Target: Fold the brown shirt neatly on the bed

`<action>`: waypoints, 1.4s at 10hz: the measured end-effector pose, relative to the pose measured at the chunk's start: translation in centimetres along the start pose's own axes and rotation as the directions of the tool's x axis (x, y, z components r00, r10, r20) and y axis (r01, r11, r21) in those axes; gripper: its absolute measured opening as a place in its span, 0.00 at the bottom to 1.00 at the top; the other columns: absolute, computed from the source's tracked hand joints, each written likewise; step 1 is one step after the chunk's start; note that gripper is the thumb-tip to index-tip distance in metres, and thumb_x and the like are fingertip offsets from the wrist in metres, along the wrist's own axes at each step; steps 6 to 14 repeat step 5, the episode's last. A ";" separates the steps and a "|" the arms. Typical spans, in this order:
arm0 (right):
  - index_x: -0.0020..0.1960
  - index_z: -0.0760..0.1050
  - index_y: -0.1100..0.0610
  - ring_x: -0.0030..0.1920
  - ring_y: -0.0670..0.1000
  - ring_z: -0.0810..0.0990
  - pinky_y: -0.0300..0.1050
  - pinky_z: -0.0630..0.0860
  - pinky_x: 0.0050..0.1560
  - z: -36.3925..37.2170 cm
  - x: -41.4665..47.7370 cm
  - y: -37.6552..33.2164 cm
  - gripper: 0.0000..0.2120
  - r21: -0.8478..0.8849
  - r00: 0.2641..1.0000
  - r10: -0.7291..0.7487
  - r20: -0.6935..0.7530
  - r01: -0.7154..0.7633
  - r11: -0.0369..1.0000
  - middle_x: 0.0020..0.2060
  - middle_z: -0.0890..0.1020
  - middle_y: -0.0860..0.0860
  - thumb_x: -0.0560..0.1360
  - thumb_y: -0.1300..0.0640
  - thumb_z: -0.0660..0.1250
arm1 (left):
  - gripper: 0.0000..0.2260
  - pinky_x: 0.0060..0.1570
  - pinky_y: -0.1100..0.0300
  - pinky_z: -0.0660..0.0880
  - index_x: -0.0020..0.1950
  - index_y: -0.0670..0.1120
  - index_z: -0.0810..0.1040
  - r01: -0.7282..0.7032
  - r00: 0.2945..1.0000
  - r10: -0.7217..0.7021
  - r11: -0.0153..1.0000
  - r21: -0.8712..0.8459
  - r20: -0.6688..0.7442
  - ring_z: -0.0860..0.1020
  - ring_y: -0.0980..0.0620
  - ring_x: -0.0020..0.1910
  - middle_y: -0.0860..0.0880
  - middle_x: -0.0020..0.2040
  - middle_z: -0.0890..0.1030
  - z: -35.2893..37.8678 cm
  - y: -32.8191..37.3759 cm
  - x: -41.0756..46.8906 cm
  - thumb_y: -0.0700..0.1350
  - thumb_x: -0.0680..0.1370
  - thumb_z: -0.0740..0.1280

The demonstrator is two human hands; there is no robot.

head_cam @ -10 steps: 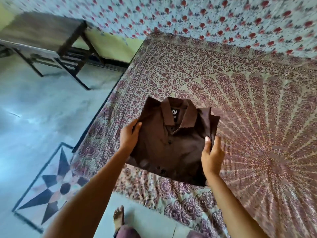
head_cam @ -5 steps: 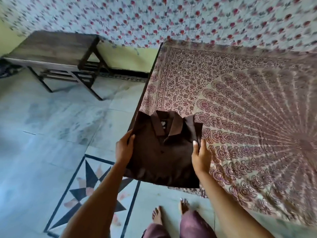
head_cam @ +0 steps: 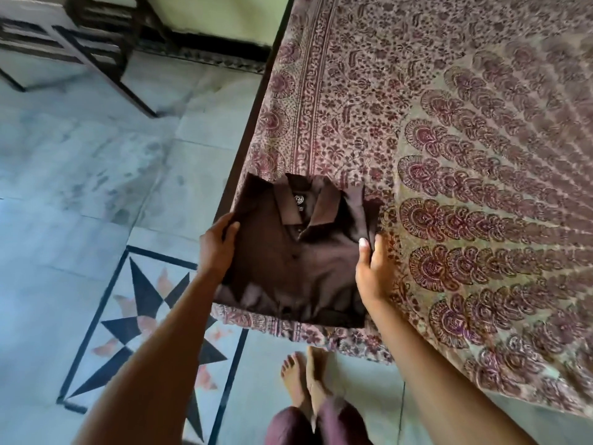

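Note:
The brown shirt [head_cam: 298, 261] is folded into a compact rectangle, collar up and facing away from me, over the near left corner of the bed [head_cam: 465, 155]. My left hand [head_cam: 216, 244] grips its left edge, thumb on top. My right hand [head_cam: 373, 268] grips its right edge, thumb on top and fingers underneath. Whether the shirt rests on the bedspread or hovers just above it is unclear.
The bed's dark left edge [head_cam: 253, 123] runs up from the shirt. A dark wooden bench [head_cam: 93, 43] stands on the tiled floor at the upper left. A star inlay [head_cam: 150, 322] marks the floor by my bare feet [head_cam: 305, 377].
Both hands have carried the folded shirt leftward and nearer, from the bed's middle to its near left corner. My view has tilted down; the wall hanging is out of sight.

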State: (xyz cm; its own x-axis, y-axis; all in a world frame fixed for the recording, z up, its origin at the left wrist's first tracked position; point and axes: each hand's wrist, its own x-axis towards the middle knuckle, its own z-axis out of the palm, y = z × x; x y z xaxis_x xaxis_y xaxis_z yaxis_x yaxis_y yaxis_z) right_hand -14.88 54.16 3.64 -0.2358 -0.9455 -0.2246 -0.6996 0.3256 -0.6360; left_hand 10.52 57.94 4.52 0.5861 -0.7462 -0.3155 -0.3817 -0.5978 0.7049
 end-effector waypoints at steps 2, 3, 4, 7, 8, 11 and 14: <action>0.67 0.67 0.63 0.50 0.67 0.77 0.52 0.70 0.43 2.5 0.7 3.2 0.21 -0.084 0.998 0.065 0.025 -0.063 0.994 0.53 0.78 0.68 0.79 0.53 0.59 | 0.15 0.50 0.52 0.71 0.66 0.47 0.71 0.058 0.998 -0.060 0.983 0.176 0.008 0.77 0.39 0.56 0.40 0.58 0.80 2.1 -4.0 0.3 0.48 0.79 0.62; 0.64 0.67 0.66 0.45 0.68 0.78 0.51 0.68 0.37 2.7 1.0 3.7 0.20 -0.138 0.995 0.066 0.080 -0.054 0.989 0.46 0.79 0.70 0.78 0.53 0.60 | 0.12 0.44 0.49 0.71 0.61 0.47 0.68 0.049 0.998 -0.064 0.918 0.393 0.025 0.78 0.35 0.51 0.38 0.52 0.80 2.3 -3.6 0.2 0.51 0.80 0.59; 0.65 0.64 0.65 0.49 0.66 0.78 0.50 0.70 0.39 2.1 1.4 3.2 0.21 -0.152 0.982 0.119 0.145 -0.097 0.984 0.51 0.78 0.68 0.79 0.52 0.59 | 0.12 0.44 0.49 0.71 0.60 0.46 0.67 0.045 0.998 -0.056 0.879 0.474 0.009 0.77 0.36 0.53 0.39 0.55 0.78 2.0 -2.3 -0.3 0.49 0.79 0.59; 0.69 0.60 0.64 0.61 0.63 0.72 0.52 0.71 0.53 0.0 0.7 1.8 0.25 -0.106 0.980 0.123 0.157 -0.108 0.989 0.63 0.71 0.63 0.77 0.53 0.61 | 0.16 0.54 0.47 0.69 0.64 0.46 0.67 -0.003 1.000 0.007 0.881 0.474 -0.007 0.72 0.39 0.59 0.41 0.61 0.73 0.6 -0.5 -2.1 0.46 0.77 0.62; 0.69 0.60 0.64 0.61 0.63 0.72 0.52 0.71 0.53 0.0 0.7 1.8 0.25 -0.106 0.980 0.123 0.157 -0.108 0.989 0.63 0.71 0.63 0.77 0.53 0.61 | 0.16 0.54 0.47 0.69 0.64 0.46 0.67 -0.003 1.000 0.007 0.881 0.474 -0.007 0.72 0.39 0.59 0.41 0.61 0.73 0.6 -0.5 -2.1 0.46 0.77 0.62; 0.69 0.60 0.64 0.61 0.63 0.72 0.52 0.71 0.53 0.0 0.7 1.8 0.25 -0.106 0.980 0.123 0.157 -0.108 0.989 0.63 0.71 0.63 0.77 0.53 0.61 | 0.16 0.54 0.47 0.69 0.64 0.46 0.67 -0.003 1.000 0.007 0.881 0.474 -0.007 0.72 0.39 0.59 0.41 0.61 0.73 0.6 -0.5 -2.1 0.46 0.77 0.62; 0.69 0.60 0.64 0.61 0.63 0.72 0.52 0.71 0.53 0.0 0.7 1.8 0.25 -0.106 0.980 0.123 0.157 -0.108 0.989 0.63 0.71 0.63 0.77 0.53 0.61 | 0.16 0.54 0.47 0.69 0.64 0.46 0.67 -0.003 1.000 0.007 0.881 0.474 -0.007 0.72 0.39 0.59 0.41 0.61 0.73 0.6 -0.5 -2.1 0.46 0.77 0.62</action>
